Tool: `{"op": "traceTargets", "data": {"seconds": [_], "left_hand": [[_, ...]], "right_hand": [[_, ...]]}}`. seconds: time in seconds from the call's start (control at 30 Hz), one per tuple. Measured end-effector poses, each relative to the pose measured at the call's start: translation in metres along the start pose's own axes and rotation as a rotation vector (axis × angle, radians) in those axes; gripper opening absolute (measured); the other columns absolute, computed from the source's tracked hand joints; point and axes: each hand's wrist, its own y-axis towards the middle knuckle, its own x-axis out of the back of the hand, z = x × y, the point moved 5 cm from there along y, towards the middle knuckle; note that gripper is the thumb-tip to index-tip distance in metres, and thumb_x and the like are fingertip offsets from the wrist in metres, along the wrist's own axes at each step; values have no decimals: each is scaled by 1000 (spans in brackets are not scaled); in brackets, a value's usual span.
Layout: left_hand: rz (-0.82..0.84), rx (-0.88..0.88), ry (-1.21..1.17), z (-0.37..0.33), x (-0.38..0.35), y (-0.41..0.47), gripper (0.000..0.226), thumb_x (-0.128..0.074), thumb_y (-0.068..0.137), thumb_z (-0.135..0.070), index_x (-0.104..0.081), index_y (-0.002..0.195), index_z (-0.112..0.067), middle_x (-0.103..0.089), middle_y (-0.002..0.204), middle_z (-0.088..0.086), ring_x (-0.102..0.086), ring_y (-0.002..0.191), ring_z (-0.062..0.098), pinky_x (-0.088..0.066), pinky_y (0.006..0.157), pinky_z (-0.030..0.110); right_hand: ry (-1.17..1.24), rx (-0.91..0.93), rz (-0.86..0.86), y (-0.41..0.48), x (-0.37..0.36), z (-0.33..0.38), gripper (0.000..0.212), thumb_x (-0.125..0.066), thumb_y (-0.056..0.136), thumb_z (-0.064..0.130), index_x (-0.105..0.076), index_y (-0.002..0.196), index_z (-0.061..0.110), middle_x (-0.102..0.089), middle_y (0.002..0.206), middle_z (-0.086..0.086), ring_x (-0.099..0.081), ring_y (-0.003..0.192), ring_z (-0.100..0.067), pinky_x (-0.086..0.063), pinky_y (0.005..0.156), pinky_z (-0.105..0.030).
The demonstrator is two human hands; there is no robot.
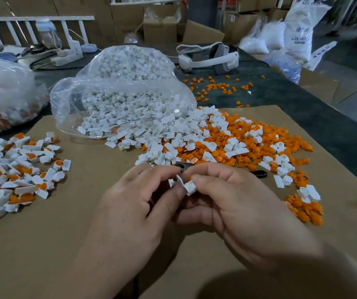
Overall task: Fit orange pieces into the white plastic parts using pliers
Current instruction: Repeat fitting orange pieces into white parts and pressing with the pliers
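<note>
Head view: over the near middle of the cardboard sheet [86,212], left hand [134,203] and right hand [238,203] both pinch one white part [189,187], with an orange piece [189,176] showing at its top. Pliers [259,174] lie on the sheet just behind the hands. Loose white/orange pile [227,143] sits at the sheet's far right, fitted parts [11,173] at its left edge.

The white plastic parts [168,134] spill from a clear bag [108,87] onto plain brown cardboard [86,223]. Bright orange pieces [248,147] heap near its right edge, and white parts with orange centres [17,175] lie at its left edge. The table covering [281,98] is dark grey-green.
</note>
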Motion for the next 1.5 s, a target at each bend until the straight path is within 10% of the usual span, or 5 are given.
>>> {"op": "traceTargets", "data": {"seconds": [0.27, 0.5, 1.03, 1.5], "left_hand": [[-92, -22, -78, -9, 5, 2, 12, -70, 72, -44, -69, 81, -36, -63, 92, -16, -61, 84, 1, -40, 70, 5], [-139, 340, -708, 15, 3, 0, 32, -77, 51, -43, -70, 72, -20, -60, 56, 5, -52, 47, 12, -43, 43, 18], [-84, 374, -869, 9, 1, 0, 23, -79, 58, -30, -76, 79, -20, -67, 61, 9, -61, 47, 15, -44, 41, 21], [-76, 357, -649, 17, -2, 1, 34, -91, 53, -32, -74, 82, -33, -62, 60, 3, -65, 53, 15, -47, 43, 22]], "right_hand": [[159, -73, 39, -5, -12, 4, 20, -45, 100, 9, -61, 105, -1, -67, 76, -17, -68, 61, -22, -56, 53, -29], [232, -61, 84, -5, -5, 9, 20, -55, 90, 14, -74, 93, 10, -61, 77, -10, -58, 59, -17, -51, 50, -28], [342, -46, 218, -4, -10, 8, 16, -58, 89, 14, -72, 94, 8, -63, 76, -12, -61, 56, -17, -53, 47, -27], [-1251, 674, -194, -31, -23, 37, 17, -39, 93, 44, -54, 98, 38, -53, 79, 18, -54, 78, -1, -48, 57, -22]]}}
